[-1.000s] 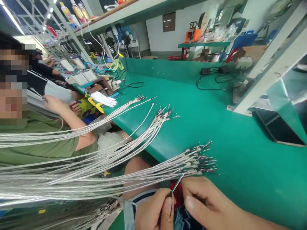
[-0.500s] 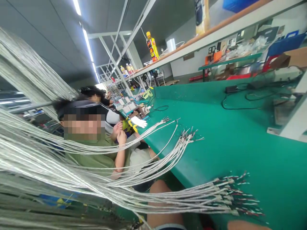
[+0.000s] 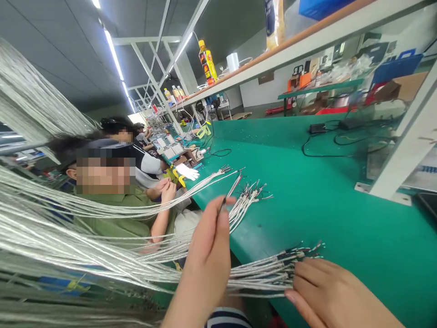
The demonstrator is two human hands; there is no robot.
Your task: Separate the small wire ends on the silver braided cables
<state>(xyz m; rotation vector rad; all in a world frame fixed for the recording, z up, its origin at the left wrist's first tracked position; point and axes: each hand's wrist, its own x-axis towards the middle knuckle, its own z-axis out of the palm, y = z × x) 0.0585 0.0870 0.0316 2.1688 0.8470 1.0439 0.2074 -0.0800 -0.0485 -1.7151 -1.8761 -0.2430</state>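
Observation:
My left hand (image 3: 215,232) is raised at the middle, thumb and fingers pinched round a thin cable whose stripped end points up and right. Beyond it, a bundle of white cables with dark wire ends (image 3: 251,193) lies on the green table. My right hand (image 3: 324,284), at the lower right, has curled fingers at the ends of the nearest cable bundle (image 3: 259,271); its fingertips partly cover those wires, and what they grip is not clear. A third cable bundle (image 3: 205,182) rests farther back at the table edge.
The green table (image 3: 290,177) runs to the right, with black cords (image 3: 319,129) and a metal post (image 3: 399,150). A white glove (image 3: 187,171) lies at the far edge. A person in a green shirt (image 3: 116,218) sits at the left. Overhead, a shelf holds a yellow bottle (image 3: 207,63).
Both my hands have come into view from below, the left to a cable in the middle and the right to the nearest bundle. The view has shifted slightly to the right.

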